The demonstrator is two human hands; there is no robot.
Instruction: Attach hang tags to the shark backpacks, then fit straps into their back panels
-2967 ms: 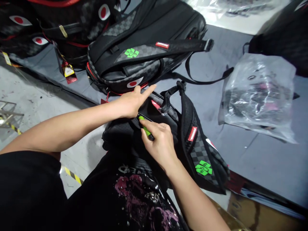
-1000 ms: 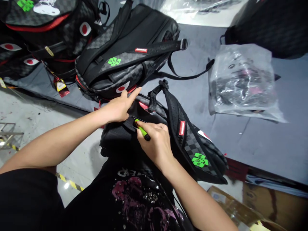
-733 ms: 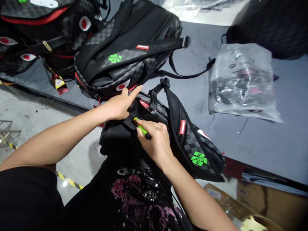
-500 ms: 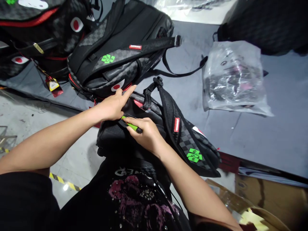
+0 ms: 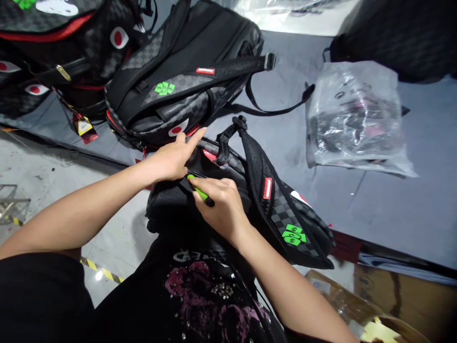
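Note:
A black backpack with grey checkered panels lies at the table's front edge, against my body, its strap toward the right. My left hand grips the top part of this backpack, index finger stretched along it and the other fingers bent onto the fabric. In my right hand is a slim bright green tool with a black end; I cannot make out its exact kind. Its green tip points at the fabric beside my left thumb, and whether it touches is hidden.
Behind lies another checkered backpack with a loose strap. More bags with a hang tag stand at the left. A clear plastic package rests on the grey table. A cardboard box is below right.
The whole view has shifted slightly, so things sit a little further right. My right hand has tilted the green tool more steeply; my left hand keeps its hold on the backpack.

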